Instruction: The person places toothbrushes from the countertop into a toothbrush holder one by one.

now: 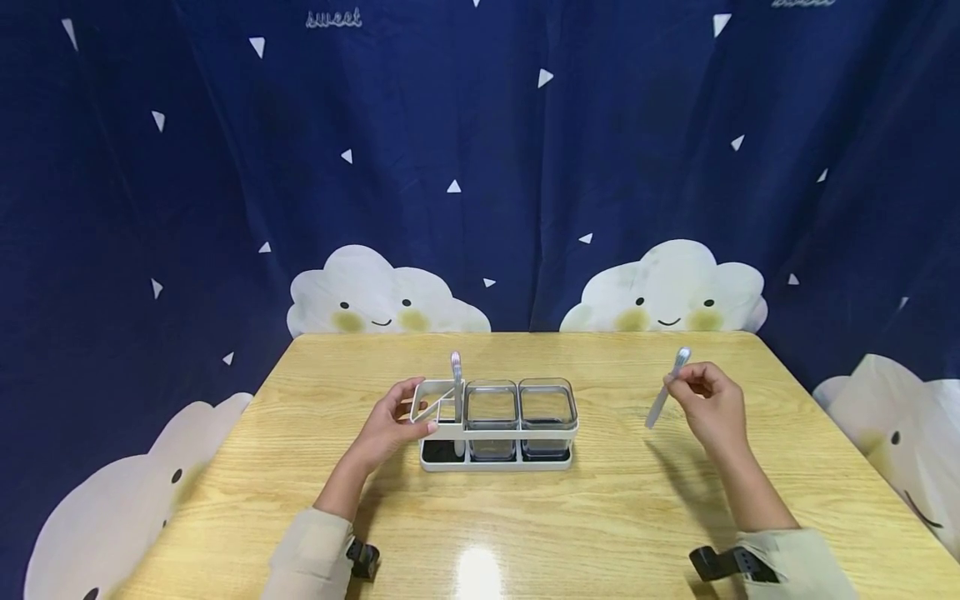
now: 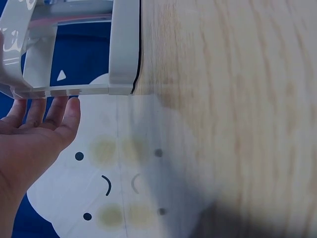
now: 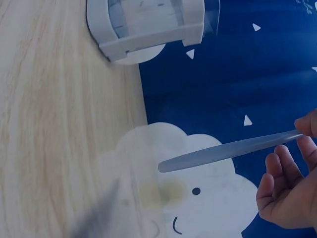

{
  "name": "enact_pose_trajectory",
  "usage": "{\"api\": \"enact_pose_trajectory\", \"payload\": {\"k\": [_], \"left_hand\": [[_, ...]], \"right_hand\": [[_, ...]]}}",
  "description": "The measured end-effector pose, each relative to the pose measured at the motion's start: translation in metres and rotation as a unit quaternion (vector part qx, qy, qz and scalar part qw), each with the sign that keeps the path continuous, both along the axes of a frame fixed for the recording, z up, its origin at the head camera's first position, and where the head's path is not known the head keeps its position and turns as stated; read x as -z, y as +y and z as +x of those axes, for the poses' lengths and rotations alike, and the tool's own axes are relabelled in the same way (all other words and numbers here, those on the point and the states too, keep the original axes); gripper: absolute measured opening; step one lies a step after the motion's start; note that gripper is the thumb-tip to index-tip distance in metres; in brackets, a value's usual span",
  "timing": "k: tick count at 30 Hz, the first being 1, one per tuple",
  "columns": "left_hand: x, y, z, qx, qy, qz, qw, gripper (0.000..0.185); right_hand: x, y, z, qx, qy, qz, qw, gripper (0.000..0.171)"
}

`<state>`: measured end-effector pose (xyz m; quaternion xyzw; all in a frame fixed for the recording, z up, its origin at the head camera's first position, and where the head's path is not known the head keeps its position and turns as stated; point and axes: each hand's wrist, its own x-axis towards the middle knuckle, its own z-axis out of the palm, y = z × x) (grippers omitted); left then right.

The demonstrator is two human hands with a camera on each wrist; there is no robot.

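Note:
A white toothbrush holder (image 1: 498, 467) stands on the table, with two clear square cups (image 1: 491, 408) in its middle and right places. In its divided left compartment a grey toothbrush (image 1: 457, 387) stands upright, its pinkish head on top. My left hand (image 1: 390, 423) grips the holder's left end, thumb along the front and fingers behind; fingertips (image 2: 72, 106) show against its edge in the left wrist view. To the right, my right hand (image 1: 708, 404) pinches another grey toothbrush (image 3: 218, 152) above the table, tilted, bluish head up and wide handle end down.
The wooden table (image 1: 525, 525) runs back to a dark blue curtain (image 1: 480, 167) with white triangles and smiling clouds. Black wrist cameras are strapped at both sleeves (image 1: 795, 562).

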<state>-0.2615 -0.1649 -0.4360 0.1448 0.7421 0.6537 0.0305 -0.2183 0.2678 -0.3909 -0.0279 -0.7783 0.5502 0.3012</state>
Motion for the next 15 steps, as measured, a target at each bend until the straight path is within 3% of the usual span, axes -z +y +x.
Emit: {"api": "enact_pose_trajectory", "payload": {"k": [15], "left_hand": [[-0.003, 0.000, 0.001, 0.007, -0.005, -0.001, 1.0000, 0.073]], "right_hand": [[-0.026, -0.024, 0.002, -0.052, 0.032, -0.035, 0.998, 0.008]]}}
